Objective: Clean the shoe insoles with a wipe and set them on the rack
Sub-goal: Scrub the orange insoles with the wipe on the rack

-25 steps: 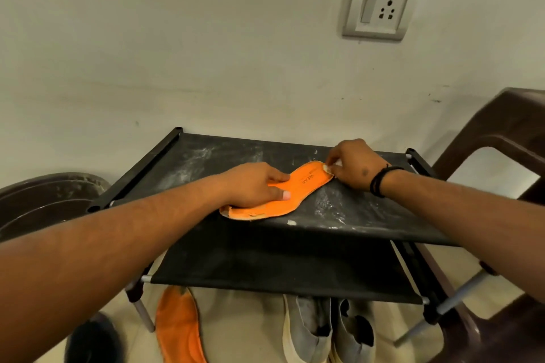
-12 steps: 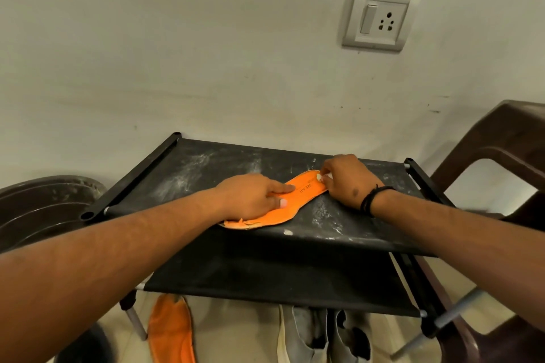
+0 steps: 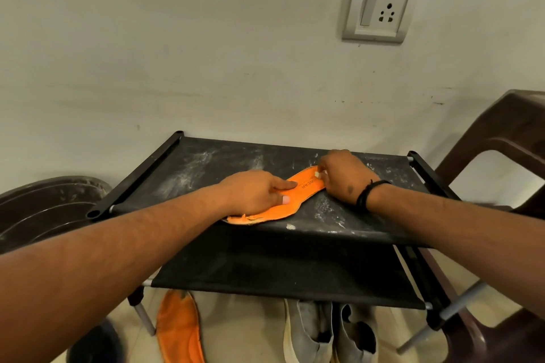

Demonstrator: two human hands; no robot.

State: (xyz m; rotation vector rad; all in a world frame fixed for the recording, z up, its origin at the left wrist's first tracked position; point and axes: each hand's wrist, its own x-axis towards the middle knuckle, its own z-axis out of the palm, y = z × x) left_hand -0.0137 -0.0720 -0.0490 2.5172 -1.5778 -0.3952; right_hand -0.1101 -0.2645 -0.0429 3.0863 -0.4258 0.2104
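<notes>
Two hands work one flat orange foam insole [image 3: 298, 196] on the black fabric rack's [image 3: 206, 168] top shelf — left hand [image 3: 255, 193] presses it flat-fingered, right hand [image 3: 343, 175] pinches a small white wipe [image 3: 318, 174].

Wall socket [image 3: 380, 10], brown chair [image 3: 501, 138], grey shoes [image 3: 327, 333].

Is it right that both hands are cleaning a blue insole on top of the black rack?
Not quite: the insole is orange, not blue, as the head view shows. The left hand presses it on the black rack while the right hand rubs a small wipe on it.
</notes>
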